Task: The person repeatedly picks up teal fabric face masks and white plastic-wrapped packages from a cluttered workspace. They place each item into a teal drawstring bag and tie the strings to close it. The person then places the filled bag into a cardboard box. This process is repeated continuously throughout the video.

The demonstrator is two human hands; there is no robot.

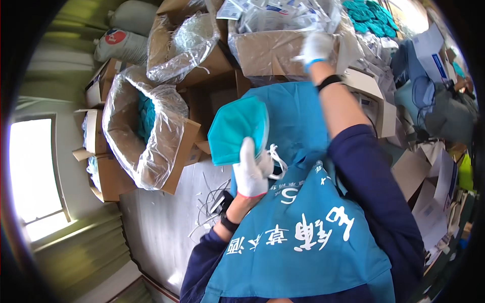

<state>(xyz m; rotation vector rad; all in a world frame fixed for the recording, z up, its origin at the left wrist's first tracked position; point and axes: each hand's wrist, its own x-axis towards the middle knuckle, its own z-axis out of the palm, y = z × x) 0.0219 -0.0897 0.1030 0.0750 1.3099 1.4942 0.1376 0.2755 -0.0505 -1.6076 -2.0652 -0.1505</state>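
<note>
My left hand point(251, 169), in a white glove, grips a teal face mask point(236, 130) with the thumb across its face. White ear loops point(279, 164) hang from the mask beside the fingers. My right hand point(317, 48), also white-gloved, is stretched out to the front rim of a cardboard box point(273, 56). It is smeared by motion, so its fingers do not show clearly. Clear plastic packets point(285, 19) with some blue print fill that box. A blue apron point(298, 113) with white lettering covers my front and lies below both hands.
At left stands a plastic-lined carton point(169, 156) with teal items point(146, 116) inside. Another lined carton point(161, 43) is behind it. More teal items point(371, 17) are heaped at the far right. Loose cables point(204, 207) lie on the grey floor point(156, 227). Opened cartons point(376, 101) crowd the right.
</note>
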